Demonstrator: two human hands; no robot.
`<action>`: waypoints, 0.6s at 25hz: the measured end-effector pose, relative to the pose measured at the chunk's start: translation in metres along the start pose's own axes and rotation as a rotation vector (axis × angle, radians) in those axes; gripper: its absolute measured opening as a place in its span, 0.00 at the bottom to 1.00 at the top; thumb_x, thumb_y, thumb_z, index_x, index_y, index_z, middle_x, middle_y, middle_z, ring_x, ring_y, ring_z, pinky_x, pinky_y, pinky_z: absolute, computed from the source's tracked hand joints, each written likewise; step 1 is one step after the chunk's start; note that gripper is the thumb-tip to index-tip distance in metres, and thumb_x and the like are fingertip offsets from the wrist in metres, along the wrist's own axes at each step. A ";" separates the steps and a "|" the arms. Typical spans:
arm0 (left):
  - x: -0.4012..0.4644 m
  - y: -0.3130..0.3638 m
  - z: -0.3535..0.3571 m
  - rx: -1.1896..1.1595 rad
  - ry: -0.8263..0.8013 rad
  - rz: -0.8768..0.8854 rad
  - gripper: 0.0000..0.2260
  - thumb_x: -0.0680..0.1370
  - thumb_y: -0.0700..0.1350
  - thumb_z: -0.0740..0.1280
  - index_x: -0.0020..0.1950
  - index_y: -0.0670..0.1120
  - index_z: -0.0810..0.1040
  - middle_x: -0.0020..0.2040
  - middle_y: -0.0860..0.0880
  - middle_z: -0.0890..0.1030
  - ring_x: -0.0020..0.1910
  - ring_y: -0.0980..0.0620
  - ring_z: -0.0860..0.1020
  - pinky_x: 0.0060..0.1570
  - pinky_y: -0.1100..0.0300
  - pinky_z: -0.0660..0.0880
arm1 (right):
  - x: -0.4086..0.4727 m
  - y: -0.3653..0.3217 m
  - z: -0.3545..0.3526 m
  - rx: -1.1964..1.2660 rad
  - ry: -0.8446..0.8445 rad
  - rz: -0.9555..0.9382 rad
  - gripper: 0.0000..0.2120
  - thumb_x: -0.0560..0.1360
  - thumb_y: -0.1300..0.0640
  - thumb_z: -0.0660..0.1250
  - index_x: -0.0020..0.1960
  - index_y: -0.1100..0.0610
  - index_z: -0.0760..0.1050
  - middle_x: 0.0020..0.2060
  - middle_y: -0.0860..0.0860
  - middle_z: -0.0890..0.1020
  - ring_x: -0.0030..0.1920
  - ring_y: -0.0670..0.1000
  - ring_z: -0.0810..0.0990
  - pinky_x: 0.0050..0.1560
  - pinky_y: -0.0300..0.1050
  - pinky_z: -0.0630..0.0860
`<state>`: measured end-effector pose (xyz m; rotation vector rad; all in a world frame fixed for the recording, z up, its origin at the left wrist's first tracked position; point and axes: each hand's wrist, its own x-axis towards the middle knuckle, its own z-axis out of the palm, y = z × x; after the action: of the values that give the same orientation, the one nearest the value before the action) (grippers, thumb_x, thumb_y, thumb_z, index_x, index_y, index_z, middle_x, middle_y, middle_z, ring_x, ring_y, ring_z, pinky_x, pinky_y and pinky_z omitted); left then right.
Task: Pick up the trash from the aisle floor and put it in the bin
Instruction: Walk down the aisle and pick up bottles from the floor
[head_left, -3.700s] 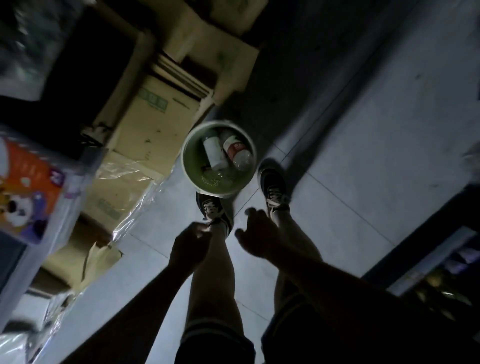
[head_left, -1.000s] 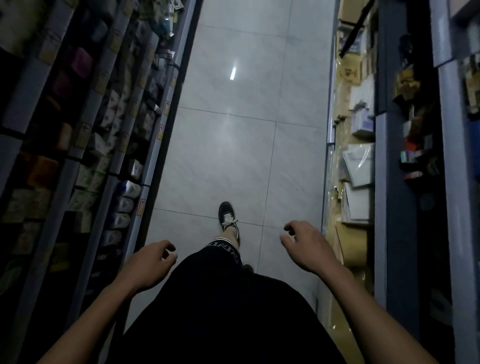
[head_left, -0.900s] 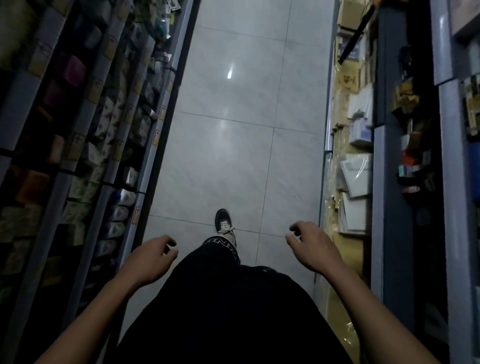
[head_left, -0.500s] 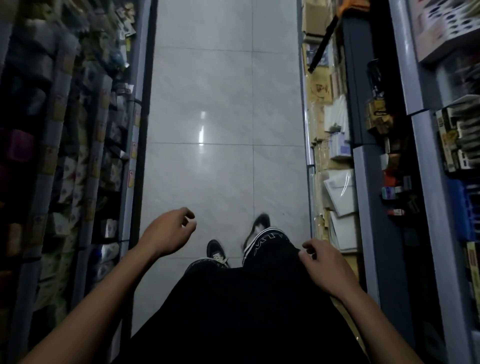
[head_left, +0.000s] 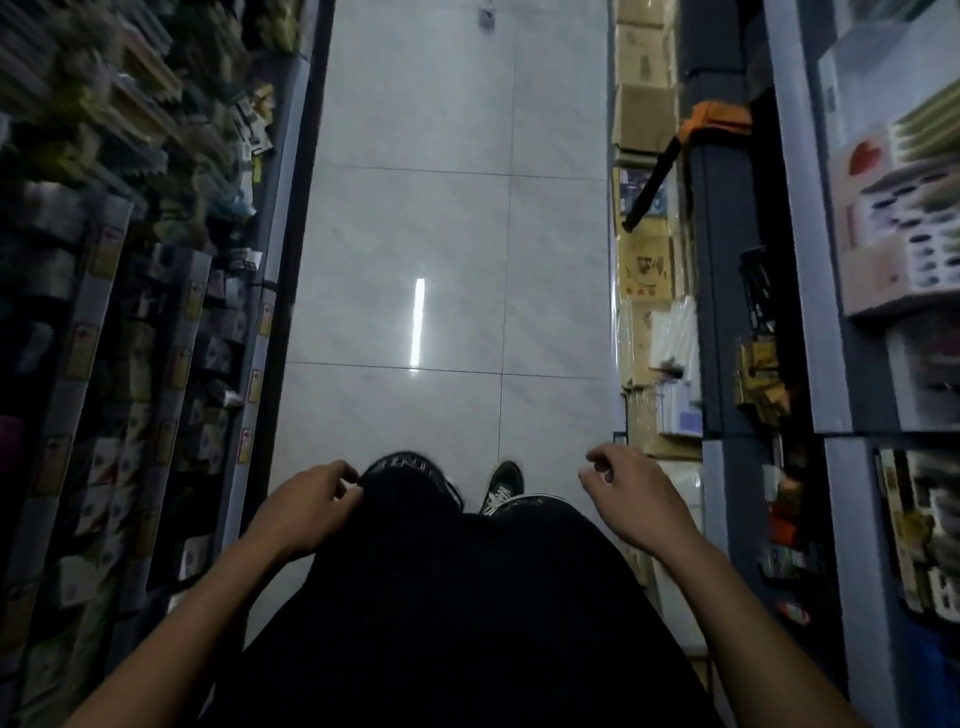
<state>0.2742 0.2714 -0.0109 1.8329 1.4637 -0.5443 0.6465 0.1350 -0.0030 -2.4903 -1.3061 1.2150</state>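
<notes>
I look down a shop aisle with a pale tiled floor (head_left: 452, 234). Far ahead, at the top edge of the view, a small grey piece of trash (head_left: 487, 17) lies on the tiles, too small to identify. The bin is out of view. My left hand (head_left: 306, 506) hangs low at the left over my dark shorts, fingers loosely curled, holding nothing. My right hand (head_left: 631, 493) is at the same height on the right, also loosely curled and holding nothing. One dark shoe (head_left: 501, 486) shows between them.
Stocked shelves (head_left: 156, 312) line the left side of the aisle. On the right stand cardboard boxes (head_left: 644, 119), wrapped paper goods (head_left: 670, 364) and dark shelf uprights (head_left: 717, 291). An orange-headed tool with a black handle (head_left: 675, 150) leans out over the boxes.
I have turned away from the bin and walked forward along the aisle. Both hands stay empty and have swung slightly with my steps. The small piece on the floor has come into view ahead.
</notes>
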 end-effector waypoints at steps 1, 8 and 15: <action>0.007 0.001 -0.008 -0.027 -0.003 -0.033 0.13 0.81 0.55 0.62 0.60 0.52 0.78 0.52 0.52 0.84 0.46 0.54 0.81 0.48 0.55 0.80 | 0.024 -0.013 -0.017 -0.019 -0.008 -0.024 0.19 0.79 0.43 0.63 0.65 0.51 0.77 0.56 0.48 0.80 0.54 0.49 0.79 0.56 0.50 0.77; 0.101 -0.010 -0.095 -0.180 0.041 -0.177 0.13 0.81 0.56 0.63 0.62 0.52 0.79 0.48 0.56 0.82 0.46 0.58 0.80 0.49 0.56 0.79 | 0.196 -0.115 -0.110 -0.092 -0.011 -0.121 0.19 0.79 0.43 0.62 0.65 0.51 0.77 0.55 0.47 0.80 0.53 0.48 0.79 0.55 0.50 0.77; 0.257 0.022 -0.267 -0.150 0.080 -0.059 0.15 0.81 0.57 0.61 0.64 0.53 0.77 0.54 0.54 0.83 0.50 0.54 0.81 0.52 0.54 0.79 | 0.302 -0.207 -0.171 -0.082 -0.008 -0.027 0.17 0.80 0.43 0.63 0.64 0.51 0.78 0.53 0.47 0.79 0.52 0.47 0.79 0.55 0.50 0.78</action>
<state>0.3357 0.6375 -0.0120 1.7159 1.5720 -0.3824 0.7230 0.5313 0.0126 -2.5158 -1.4148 1.1908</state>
